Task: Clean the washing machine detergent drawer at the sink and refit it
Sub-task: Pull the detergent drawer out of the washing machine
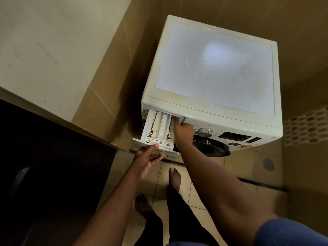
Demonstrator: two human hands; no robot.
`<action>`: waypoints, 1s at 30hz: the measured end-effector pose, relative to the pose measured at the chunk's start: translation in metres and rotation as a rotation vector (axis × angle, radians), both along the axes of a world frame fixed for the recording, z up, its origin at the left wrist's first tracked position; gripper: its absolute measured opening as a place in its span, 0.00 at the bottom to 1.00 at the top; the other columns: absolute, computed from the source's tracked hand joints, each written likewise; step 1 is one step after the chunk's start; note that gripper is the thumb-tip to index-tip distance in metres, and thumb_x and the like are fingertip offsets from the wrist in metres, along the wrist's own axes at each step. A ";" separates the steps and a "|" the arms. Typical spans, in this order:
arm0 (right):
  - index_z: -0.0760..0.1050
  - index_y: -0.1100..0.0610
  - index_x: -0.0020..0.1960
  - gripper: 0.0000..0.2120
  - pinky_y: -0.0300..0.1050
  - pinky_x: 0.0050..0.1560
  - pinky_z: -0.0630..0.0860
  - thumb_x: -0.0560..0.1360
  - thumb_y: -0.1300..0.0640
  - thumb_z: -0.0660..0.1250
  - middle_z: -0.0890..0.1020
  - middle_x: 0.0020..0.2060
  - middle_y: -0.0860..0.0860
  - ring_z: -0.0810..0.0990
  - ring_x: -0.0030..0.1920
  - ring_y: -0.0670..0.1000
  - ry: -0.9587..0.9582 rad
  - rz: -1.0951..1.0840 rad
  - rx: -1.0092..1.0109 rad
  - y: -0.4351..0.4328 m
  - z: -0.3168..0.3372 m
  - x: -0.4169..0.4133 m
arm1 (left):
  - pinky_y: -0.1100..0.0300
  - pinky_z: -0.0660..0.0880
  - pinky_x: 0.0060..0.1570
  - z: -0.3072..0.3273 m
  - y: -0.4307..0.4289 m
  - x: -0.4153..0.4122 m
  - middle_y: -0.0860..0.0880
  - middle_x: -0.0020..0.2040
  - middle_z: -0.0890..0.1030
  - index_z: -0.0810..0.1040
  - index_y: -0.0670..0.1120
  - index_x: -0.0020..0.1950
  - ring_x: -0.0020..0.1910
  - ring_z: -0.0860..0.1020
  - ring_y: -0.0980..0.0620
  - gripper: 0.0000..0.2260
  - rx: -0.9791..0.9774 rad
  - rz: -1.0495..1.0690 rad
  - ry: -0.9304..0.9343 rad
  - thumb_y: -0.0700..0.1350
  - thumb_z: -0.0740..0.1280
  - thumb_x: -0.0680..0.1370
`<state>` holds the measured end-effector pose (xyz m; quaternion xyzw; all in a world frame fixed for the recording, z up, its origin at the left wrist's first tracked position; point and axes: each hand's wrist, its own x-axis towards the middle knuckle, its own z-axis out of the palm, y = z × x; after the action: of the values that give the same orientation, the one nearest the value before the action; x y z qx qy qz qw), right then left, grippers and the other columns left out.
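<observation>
Step in hand: removal, no cleaning done yet. White plastic detergent drawer, brown gunk streaks inside, pulled most of way out of white front-loading washing machine, back end seated in slot. Front panel gripped by left hand, thumb on top, fingers underneath. Right hand pushed in at rear right compartment, fingertips hidden, so grip can't be told. Next, likely: back end freed by press at rear, drawer drawn straight out, kept level.

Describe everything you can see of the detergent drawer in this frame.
The detergent drawer is white plastic, pulled far out of the top front corner of the washing machine. It has long compartments streaked with brown residue and a flat front panel bearing lettering. The left hand grips the front panel, thumb on top. The right hand reaches into the rear of its right compartment, fingertips hidden.
</observation>
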<state>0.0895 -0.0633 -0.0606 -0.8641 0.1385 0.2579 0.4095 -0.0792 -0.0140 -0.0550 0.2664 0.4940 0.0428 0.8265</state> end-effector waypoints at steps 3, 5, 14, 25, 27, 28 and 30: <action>0.78 0.57 0.37 0.31 0.48 0.39 0.73 0.70 0.27 0.64 0.81 0.35 0.54 0.79 0.37 0.56 0.002 -0.022 -0.013 0.003 -0.004 0.001 | 0.45 0.81 0.61 0.003 0.001 0.000 0.34 0.61 0.83 0.81 0.39 0.59 0.62 0.81 0.35 0.11 -0.003 -0.008 -0.008 0.39 0.74 0.77; 0.79 0.57 0.38 0.29 0.48 0.39 0.73 0.70 0.29 0.65 0.82 0.36 0.54 0.80 0.37 0.57 -0.003 -0.046 -0.019 0.005 -0.006 0.001 | 0.46 0.81 0.60 0.004 0.001 0.000 0.35 0.61 0.83 0.81 0.40 0.59 0.62 0.81 0.35 0.11 -0.004 0.000 -0.009 0.39 0.74 0.77; 0.77 0.57 0.39 0.26 0.48 0.39 0.75 0.74 0.32 0.68 0.81 0.37 0.54 0.79 0.37 0.54 0.042 -0.043 -0.019 0.004 0.002 -0.001 | 0.44 0.81 0.60 0.010 0.001 -0.002 0.39 0.61 0.84 0.79 0.42 0.63 0.62 0.82 0.40 0.14 -0.005 0.027 -0.034 0.35 0.71 0.78; 0.78 0.57 0.48 0.30 0.49 0.37 0.84 0.74 0.29 0.66 0.84 0.41 0.52 0.84 0.37 0.49 0.114 0.100 0.116 -0.039 0.006 -0.093 | 0.45 0.83 0.56 0.017 -0.007 -0.104 0.39 0.60 0.84 0.78 0.40 0.65 0.60 0.83 0.40 0.13 0.055 -0.107 0.047 0.35 0.67 0.80; 0.78 0.55 0.48 0.26 0.54 0.41 0.86 0.75 0.31 0.67 0.85 0.42 0.52 0.87 0.39 0.51 0.126 0.122 0.162 -0.043 0.017 -0.103 | 0.49 0.84 0.50 0.022 0.000 -0.120 0.39 0.59 0.85 0.78 0.40 0.65 0.59 0.84 0.40 0.12 0.072 -0.153 0.062 0.35 0.66 0.81; 0.78 0.56 0.50 0.24 0.54 0.41 0.86 0.76 0.33 0.68 0.85 0.43 0.52 0.87 0.40 0.50 0.122 0.128 0.188 -0.046 0.024 -0.106 | 0.50 0.84 0.49 0.025 0.005 -0.126 0.39 0.59 0.85 0.78 0.39 0.65 0.58 0.84 0.40 0.12 0.084 -0.184 0.074 0.35 0.65 0.82; 0.74 0.55 0.57 0.23 0.53 0.42 0.86 0.77 0.37 0.69 0.84 0.46 0.52 0.86 0.43 0.50 0.114 0.111 0.252 -0.053 0.037 -0.109 | 0.51 0.84 0.48 0.032 0.017 -0.135 0.37 0.59 0.85 0.77 0.38 0.66 0.57 0.85 0.40 0.12 0.117 -0.263 0.100 0.36 0.65 0.82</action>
<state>-0.0191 -0.1163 -0.0237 -0.7962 0.0803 0.3440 0.4912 -0.2140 0.0033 -0.0233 0.3785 0.4920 -0.0503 0.7824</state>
